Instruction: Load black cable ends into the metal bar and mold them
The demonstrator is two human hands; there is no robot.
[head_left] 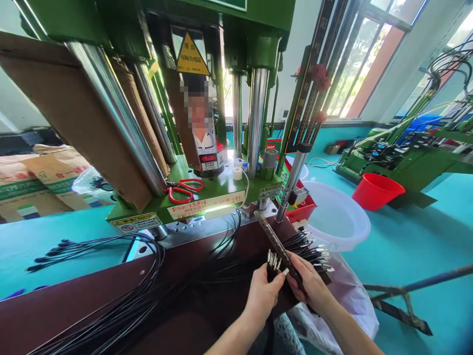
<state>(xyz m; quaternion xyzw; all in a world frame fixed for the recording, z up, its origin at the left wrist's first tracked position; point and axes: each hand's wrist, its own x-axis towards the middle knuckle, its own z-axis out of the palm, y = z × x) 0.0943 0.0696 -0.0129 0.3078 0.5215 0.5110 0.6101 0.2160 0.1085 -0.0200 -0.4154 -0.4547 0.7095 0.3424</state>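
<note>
Black cables [121, 301] sprawl across the dark bench [74, 301] at left — red scissors [185, 190] on the green press [207, 192] behind. Left hand [264, 293] pinches metal-tipped cable ends [274, 260]; right hand [310, 283] grips the dark fixture bar [275, 241] — white basin [340, 217] beyond.

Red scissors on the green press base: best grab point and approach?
Take the red scissors by the looped handles, coming from the front edge, left of the hands. They lie flat on the green press base, loops toward the viewer, blades pointing left toward the steel column, which likely blocks that side.
</note>
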